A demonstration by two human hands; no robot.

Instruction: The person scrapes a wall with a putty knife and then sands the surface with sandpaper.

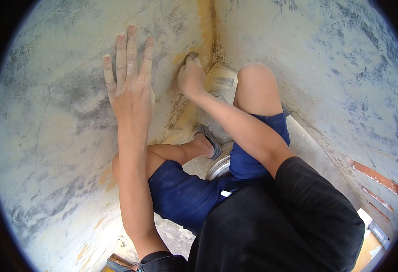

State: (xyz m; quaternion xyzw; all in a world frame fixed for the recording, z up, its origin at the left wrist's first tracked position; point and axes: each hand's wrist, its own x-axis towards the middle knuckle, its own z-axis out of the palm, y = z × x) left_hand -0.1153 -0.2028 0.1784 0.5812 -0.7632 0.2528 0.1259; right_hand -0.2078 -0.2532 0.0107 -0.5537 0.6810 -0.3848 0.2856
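Two hands show: the left hand (130, 93), one, spread flat with five fingers on the left wall (49, 136), and the right hand (190, 77), one, at the corner seam in the upper middle of the frame. Two wall faces meet there, the left one and the right wall (344, 81). Two bare knees are in view. One sandal (209, 139) sits mid-frame. Three reddish strips (375, 176) mark the lower right.
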